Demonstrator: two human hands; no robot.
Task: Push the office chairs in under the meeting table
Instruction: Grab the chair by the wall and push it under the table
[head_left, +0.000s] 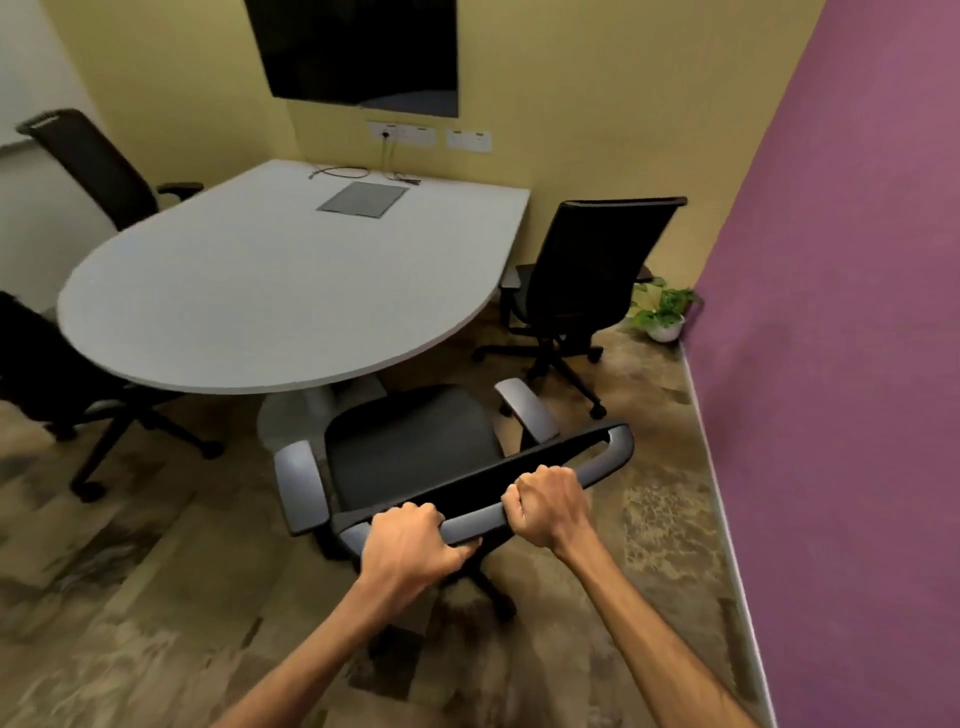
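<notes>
A black office chair (410, 447) with grey armrests stands just in front of me, its seat short of the rounded end of the white meeting table (249, 291). My left hand (410, 545) and my right hand (545, 504) both grip the grey top rail of its backrest. A second black chair (587, 270) stands at the table's right side, apart from the edge. A third chair (93, 166) is at the far left, and a fourth (47, 374) sits at the near left, partly out of frame.
A purple wall (831, 364) runs close along the right. A potted plant (662, 312) sits on the floor in the corner behind the right chair. A dark screen (358, 47) hangs on the yellow wall, with cables (363, 174) lying on the table's far end.
</notes>
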